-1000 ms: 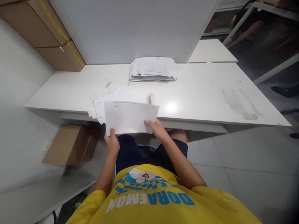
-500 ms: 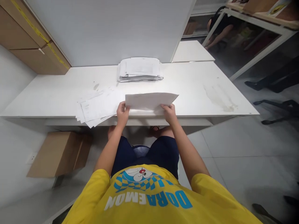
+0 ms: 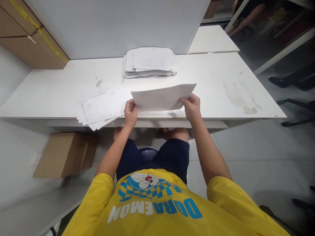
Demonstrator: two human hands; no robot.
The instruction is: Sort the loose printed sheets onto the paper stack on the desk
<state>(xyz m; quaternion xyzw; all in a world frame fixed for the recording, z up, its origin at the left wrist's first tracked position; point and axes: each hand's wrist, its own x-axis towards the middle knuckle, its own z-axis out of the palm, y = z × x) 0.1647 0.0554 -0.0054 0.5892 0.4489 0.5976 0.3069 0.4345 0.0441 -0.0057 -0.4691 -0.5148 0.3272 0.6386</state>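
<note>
At mid-frame, the left hand (image 3: 131,113) and right hand (image 3: 193,107) held up paper (image 3: 159,98) over the worktop (image 3: 206,82); moving it likely called for both grips.

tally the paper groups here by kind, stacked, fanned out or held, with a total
Paper stack at the back of the desk: 1
Fanned papers at the desk's front edge: 1
Held paper, between left hand and right hand: 1
Total: 3 groups; single sheets can't be counted reliably
</note>
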